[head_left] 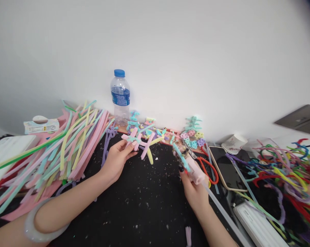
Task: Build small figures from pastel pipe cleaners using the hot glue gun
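Observation:
My left hand [117,159] pinches a shape of twisted pipe cleaners [133,138] in pink and light blue, with pink and yellow pieces reaching to its right. My right hand [194,190] is wrapped round a pale pink glue gun [195,171], whose blurred front end points up toward the back. A light blue pipe cleaner piece [182,157] lies along the glue gun's front. Red-handled scissors [207,169] rest just right of the glue gun. Small pipe cleaner flowers and shapes [193,143] stand along the back edge.
Long pastel pipe cleaners [77,140] are heaped at left, near a white box [41,125]. A blue-capped bottle [120,97] stands against the wall. At right are a phone [228,168], a paper cup [234,143], a white power strip [259,224] and bright tangled pipe cleaners [293,178].

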Motion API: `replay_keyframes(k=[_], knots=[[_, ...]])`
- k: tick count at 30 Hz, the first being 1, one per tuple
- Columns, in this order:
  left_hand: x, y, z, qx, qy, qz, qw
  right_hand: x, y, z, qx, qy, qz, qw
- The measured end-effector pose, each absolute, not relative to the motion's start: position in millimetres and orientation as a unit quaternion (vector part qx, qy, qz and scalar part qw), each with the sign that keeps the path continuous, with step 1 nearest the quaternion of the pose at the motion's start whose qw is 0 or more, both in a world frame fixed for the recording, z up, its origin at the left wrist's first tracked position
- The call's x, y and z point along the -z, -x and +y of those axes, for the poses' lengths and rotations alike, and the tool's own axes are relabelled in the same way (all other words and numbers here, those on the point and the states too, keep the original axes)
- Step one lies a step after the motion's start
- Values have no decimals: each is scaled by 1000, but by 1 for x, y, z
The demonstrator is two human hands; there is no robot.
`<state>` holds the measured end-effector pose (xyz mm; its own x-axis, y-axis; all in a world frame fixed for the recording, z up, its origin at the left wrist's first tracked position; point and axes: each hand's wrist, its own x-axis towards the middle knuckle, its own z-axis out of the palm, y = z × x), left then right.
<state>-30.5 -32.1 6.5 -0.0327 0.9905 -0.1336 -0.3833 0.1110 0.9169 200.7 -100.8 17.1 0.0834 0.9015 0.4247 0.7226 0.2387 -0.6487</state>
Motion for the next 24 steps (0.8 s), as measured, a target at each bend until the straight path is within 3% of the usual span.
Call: replay_keyframes(k=[9,11,17,24], knots=[[-11,34,-29,-598,-316,373,636,-3,-216,-80,26,684,-699,208],[-11,33,-31,-574,-334,357,656,-5,-214,-82,28,674,-702,227],[-9,27,-43,-436,-417,337,723,-27,-206,-94,-43,545,-699,460],[-12,24,-50,-347,-515,325,713,-51,-186,-90,-104,544,-735,392]])
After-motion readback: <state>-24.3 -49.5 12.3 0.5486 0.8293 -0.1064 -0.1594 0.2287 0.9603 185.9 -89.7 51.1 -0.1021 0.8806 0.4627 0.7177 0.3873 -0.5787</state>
